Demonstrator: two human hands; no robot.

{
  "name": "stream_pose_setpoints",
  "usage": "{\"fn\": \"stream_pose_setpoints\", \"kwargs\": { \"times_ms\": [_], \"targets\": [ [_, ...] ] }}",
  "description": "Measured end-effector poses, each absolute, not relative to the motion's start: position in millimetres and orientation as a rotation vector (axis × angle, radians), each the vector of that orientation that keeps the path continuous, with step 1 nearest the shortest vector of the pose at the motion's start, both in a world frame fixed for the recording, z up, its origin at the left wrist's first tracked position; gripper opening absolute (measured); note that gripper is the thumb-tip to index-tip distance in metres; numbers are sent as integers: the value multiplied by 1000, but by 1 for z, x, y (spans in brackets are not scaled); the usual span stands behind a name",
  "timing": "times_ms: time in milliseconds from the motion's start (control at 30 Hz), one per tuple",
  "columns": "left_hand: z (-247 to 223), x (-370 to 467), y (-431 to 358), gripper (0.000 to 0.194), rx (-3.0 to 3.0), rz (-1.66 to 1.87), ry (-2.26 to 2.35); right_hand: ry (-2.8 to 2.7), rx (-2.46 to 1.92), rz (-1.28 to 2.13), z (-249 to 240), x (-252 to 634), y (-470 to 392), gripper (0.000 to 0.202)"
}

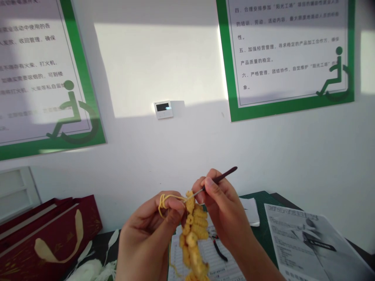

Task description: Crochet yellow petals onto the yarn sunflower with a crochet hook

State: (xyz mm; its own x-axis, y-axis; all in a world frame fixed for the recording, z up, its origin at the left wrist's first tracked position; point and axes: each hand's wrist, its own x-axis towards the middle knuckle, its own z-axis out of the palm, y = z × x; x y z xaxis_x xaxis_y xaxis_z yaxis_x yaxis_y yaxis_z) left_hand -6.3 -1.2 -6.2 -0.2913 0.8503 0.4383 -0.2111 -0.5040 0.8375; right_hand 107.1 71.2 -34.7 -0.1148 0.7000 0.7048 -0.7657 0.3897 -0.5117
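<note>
Above: open air over left hand (149,234) and right hand (222,199), up to smooth white wall (190,148) | left: dark-red paper bag (88,218) with cream handle obstructs | between hands: knobbly yellow crocheted piece (199,226) fills gap | right: flat white printed sheet (293,234), room overhead

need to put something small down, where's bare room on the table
A narrow strip of green mat shows bare between the white papers, the printed sheet and the right forearm. Crowded: behind the yellow crochet piece, by the lined sheet and black-handled tool; at left, by the maroon bag and white bundle.
</note>
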Motion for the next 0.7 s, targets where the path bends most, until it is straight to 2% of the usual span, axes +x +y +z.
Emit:
{"fn": "stream_pose_setpoints", "kwargs": {
  "times_ms": [67,133,200,267,333,400,467,567,700],
  "targets": [
    [-6,-5,-1,21,1210,1876,851,-1126,180,1347,-35,100,73,32],
    [-6,-5,-1,25,1205,1878,823,-1147,208,1252,-36,98,74,28],
    [-7,-5,-1,28,1183,1852,807,-1216,156,926,-39,101,74,19],
    [-7,-6,0,28,1129,1763,786,-1311,78,409,-42,109,75,9],
    [-8,-8,-1,22,1047,1636,750,-1374,17,-126,-44,116,77,14],
    [-8,-11,-2,16,996,1521,707,-1283,-40,-304,-46,119,79,17],
    [-6,-12,-4,14,985,1452,698,-1341,99,-247,-47,117,80,11],
    [-3,-13,-6,11,1004,1437,684,-1231,227,358,-47,109,79,6],
    [0,-15,-7,10,1019,1451,684,-1166,257,720,-43,110,73,8]
  ]
}}
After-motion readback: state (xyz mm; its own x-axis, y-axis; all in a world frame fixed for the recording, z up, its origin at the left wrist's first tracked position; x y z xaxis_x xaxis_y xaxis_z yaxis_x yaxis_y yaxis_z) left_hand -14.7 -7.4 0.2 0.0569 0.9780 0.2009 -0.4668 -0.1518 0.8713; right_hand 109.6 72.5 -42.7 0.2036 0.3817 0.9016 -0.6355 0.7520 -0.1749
